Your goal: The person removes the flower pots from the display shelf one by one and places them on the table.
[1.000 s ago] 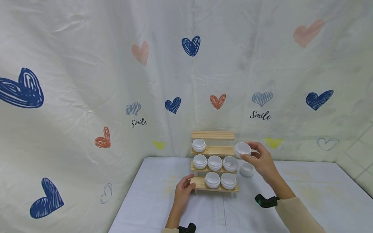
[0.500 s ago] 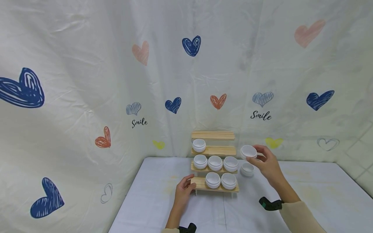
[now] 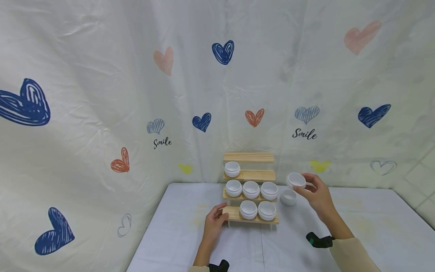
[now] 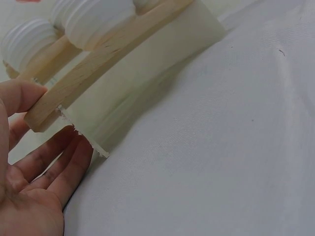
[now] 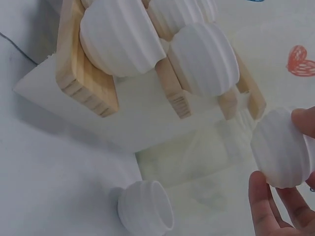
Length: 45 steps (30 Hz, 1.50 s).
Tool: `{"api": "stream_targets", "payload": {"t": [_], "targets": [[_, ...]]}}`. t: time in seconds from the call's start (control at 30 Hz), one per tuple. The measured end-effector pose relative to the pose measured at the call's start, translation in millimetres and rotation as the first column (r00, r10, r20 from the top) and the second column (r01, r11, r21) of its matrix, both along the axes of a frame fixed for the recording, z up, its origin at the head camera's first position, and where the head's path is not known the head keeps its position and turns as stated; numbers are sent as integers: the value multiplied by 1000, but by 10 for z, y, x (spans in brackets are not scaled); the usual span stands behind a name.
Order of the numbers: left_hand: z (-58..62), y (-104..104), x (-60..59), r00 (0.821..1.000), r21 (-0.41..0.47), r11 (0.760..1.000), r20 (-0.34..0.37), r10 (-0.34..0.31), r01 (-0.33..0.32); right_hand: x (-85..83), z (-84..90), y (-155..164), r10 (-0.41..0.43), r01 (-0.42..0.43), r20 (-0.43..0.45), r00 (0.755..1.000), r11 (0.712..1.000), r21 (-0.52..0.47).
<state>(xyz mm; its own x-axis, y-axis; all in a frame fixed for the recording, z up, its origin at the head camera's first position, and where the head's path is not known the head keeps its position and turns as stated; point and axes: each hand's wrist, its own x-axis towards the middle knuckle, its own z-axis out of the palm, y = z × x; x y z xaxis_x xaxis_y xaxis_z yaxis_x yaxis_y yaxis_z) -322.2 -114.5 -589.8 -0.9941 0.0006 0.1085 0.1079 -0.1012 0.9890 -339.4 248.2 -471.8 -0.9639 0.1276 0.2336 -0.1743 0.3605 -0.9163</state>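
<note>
Indeed, heart-printed sheeting point(image 3: 258, 83) backs the white table point(image 3: 170, 234) — left fingers point(image 4: 76, 169) pinch the rack point(image 3: 232, 213), right fingers point(image 5: 261, 196) grip a cup point(image 3: 295, 180).

Top step point(image 3: 249, 157) is wide open; second step point(image 3: 256, 175) has room right of its lone bowl point(image 3: 232, 169); three bowls point(image 3: 251, 189) jam the third step point(image 3: 242, 197). Left hand point(image 3: 213, 223) blocks the left end of the lowest step point(image 3: 234, 214); loose bowl point(image 3: 288, 198) crowds the right side.

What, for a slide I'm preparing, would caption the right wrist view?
The right hand holds a white, ribbed, round cup beside a pale-wood stepped rack bearing similar cups.
</note>
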Motion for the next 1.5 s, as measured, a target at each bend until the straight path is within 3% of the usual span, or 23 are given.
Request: {"api": "stream_targets", "payload": {"t": [0.23,0.43,0.8,1.5], "targets": [[-5,-8,-5,1000,0,1000,-13,-4,4,23,-72,45,-41,40,33,999,998,44],[-6,-11,-2,1000,6,1000,-8,-5,5,44,-145,112,-36,36,28,999,999,11],[8,-13,5,1000,3,1000,-1,-2,2,-6,-458,313,-80,81,43,996,996,-21],[12,-7,11,1000,-6,1000,3,7,-7,-55,-656,465,-150,157,161,975,987,-30]]}}
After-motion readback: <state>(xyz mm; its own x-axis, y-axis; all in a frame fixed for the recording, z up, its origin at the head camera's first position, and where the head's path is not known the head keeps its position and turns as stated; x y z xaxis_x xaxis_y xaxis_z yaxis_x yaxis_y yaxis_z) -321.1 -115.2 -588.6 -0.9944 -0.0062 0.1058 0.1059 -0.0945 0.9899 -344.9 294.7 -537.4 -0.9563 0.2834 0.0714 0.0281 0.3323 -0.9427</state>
